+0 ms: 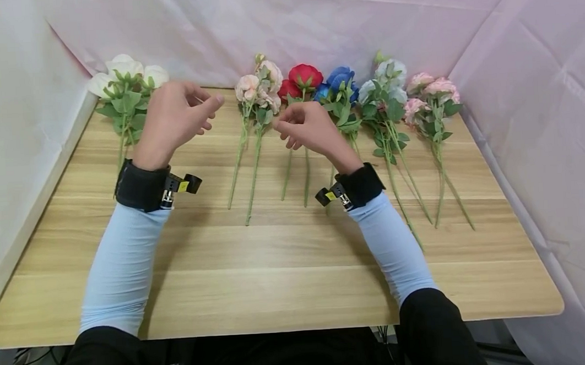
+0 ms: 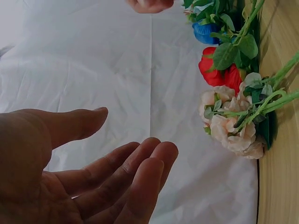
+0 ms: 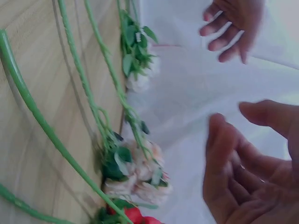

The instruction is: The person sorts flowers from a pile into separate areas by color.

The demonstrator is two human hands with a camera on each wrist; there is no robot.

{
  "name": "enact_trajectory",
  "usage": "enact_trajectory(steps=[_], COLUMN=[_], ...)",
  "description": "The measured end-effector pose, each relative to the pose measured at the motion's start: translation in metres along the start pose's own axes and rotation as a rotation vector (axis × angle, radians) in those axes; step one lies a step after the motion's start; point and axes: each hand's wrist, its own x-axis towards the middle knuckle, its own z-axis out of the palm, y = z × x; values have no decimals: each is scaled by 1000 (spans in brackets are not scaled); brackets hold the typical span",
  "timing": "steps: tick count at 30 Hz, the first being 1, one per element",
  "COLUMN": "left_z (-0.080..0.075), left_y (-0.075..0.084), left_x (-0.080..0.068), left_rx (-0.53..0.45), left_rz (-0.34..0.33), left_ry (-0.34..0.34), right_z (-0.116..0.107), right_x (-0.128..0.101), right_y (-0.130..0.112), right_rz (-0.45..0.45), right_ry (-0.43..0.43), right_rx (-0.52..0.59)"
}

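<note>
1. both hands hover empty, fingers loosely spread: left hand, right hand.
2. judged step: picking a stem; best pinched mid-stem, clear of the neighbours.
3. peach rose stems lie between the hands, along the table's far edge, untouched.

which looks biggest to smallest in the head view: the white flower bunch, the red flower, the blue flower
1. white flower bunch, clearly the widest cluster.
2. and 3. red flower and blue flower look about alike; the blue one is partly hidden by leaves, so I would not rank them.
</note>
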Motion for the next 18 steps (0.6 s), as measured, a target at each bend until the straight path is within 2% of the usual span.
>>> enact_trajectory(steps=[4,8,13,18], left_z=[2,-1,-25,-52], left_y=[-4,-20,-67,-118], left_x=[0,9,26,28], left_rx=[33,69,164,270], left_rz=[10,-47,-211,-367], left_ry=[-23,-35,19,104], right_z=[-5,-8,-11,-12], right_x=[-7,-10,-11,-11], right_y=[-2,-2,0,-1], right_rz=[13,23,4,-12], right_ry=[-45,-34,-19,-18], right_rx=[-21,-34,-19,-8])
